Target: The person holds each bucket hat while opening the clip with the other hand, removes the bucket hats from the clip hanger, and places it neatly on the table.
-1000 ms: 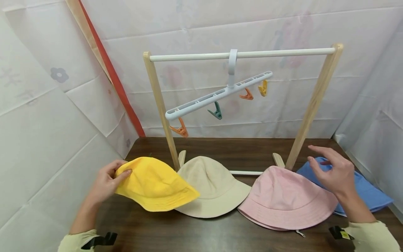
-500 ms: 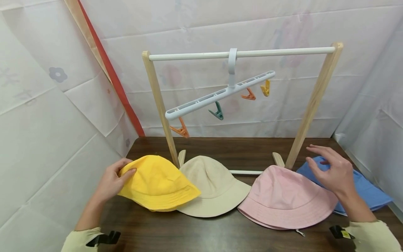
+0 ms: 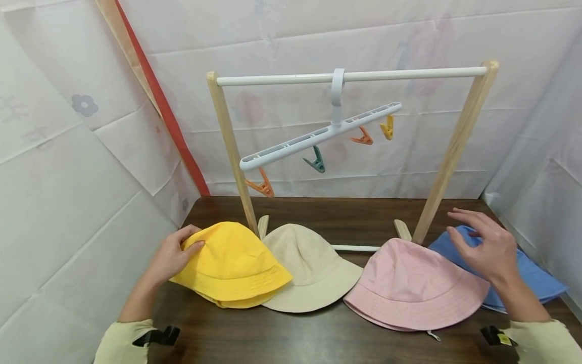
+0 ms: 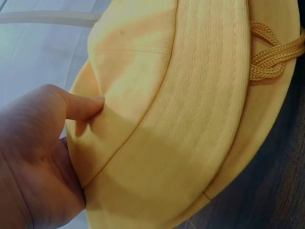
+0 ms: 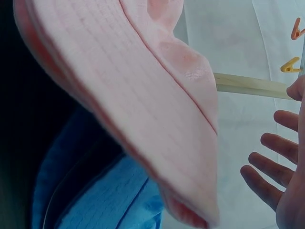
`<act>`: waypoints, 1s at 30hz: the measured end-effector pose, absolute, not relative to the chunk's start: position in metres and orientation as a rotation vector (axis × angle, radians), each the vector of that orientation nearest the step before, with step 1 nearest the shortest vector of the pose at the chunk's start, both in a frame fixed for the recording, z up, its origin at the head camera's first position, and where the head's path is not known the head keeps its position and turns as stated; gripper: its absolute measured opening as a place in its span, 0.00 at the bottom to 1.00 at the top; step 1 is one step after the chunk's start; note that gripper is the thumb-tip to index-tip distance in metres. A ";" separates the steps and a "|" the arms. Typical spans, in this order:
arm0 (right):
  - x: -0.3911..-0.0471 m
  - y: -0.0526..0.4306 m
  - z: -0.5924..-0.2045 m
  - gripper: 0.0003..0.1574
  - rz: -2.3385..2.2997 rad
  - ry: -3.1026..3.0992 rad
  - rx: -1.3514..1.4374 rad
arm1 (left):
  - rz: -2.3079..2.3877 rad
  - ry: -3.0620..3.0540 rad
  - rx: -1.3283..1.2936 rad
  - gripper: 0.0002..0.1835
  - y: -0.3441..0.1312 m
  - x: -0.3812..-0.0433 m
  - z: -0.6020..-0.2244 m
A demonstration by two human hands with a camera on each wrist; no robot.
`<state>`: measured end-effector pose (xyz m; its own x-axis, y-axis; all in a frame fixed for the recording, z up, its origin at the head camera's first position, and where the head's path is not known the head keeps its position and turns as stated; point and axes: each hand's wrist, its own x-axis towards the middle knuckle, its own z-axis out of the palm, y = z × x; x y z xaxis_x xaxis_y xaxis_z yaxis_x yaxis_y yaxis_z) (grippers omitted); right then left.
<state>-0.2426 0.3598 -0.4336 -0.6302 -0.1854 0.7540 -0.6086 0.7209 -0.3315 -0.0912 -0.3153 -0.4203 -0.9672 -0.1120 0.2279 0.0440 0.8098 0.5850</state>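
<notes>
My left hand (image 3: pixel 175 258) pinches the crown of a yellow bucket hat (image 3: pixel 232 258) at its left side, thumb on the outer cloth. In the left wrist view a braided yellow cord (image 4: pixel 274 55) shows by the brim. The yellow hat overlaps the left part of a beige hat (image 3: pixel 304 268) on the table. To the right lies a pink bucket hat (image 3: pixel 414 283), which partly covers a blue hat (image 3: pixel 536 278). Above the blue hat, my right hand (image 3: pixel 493 253) holds nothing, its fingers spread and slightly bent; the right wrist view shows them apart from the pink hat.
Behind the hats stands a wooden rack with a white rail (image 3: pixel 282 79). From the rail hangs a pale grey clip hanger (image 3: pixel 318 136), slanted, with orange clips (image 3: pixel 261 184), a green clip (image 3: pixel 317 161) and a yellow clip (image 3: pixel 387 127). White sheeting surrounds the dark wooden table (image 3: pixel 313 338).
My left hand has moved a little to the right and upward with the yellow hat, which now sits more upright. My right hand stays nearly in place.
</notes>
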 end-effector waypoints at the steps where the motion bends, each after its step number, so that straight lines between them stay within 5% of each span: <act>1: -0.242 0.361 -0.434 0.26 0.756 -2.201 0.598 | -0.894 -2.759 0.063 0.06 -0.315 -0.092 -0.420; 30: -0.243 0.376 -0.430 0.28 0.650 -2.264 0.575 | -0.925 -2.833 0.096 0.17 -0.324 -0.095 -0.439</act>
